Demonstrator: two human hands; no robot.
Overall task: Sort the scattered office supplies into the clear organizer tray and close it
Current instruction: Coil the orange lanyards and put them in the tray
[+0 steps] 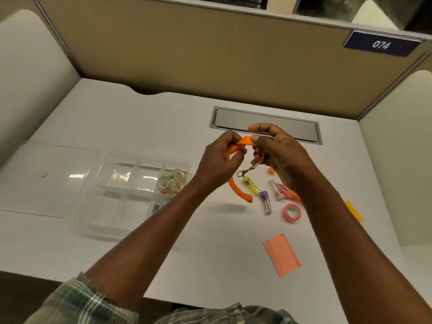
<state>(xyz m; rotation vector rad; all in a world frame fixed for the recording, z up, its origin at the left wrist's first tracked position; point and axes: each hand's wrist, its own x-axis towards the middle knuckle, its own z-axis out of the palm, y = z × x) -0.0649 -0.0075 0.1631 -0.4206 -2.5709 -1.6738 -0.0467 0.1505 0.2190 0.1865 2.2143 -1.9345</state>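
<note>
Around: desk (163,118), white; grey cable hatch (266,123) behind hands; partition plate "074" (381,44).

Hands: left hand (219,157) and right hand (278,155) raised over desk, both pinching orange lanyard (245,141); metal clasp (242,173) dangles below.

Loose, right of tray: yellow-capped tube (251,185), purple-capped tube (266,202), pink tape roll (291,212), pink sticky pad (281,254). Right forearm covers further small items.

Containers: clear organizer tray (121,211), open, left of centre; left forearm crosses its right front corner. Right rear compartment: clear tape rolls (173,183). Right front: small clips (157,206), blurred. Lid (46,178) flat, just left of tray.
</note>
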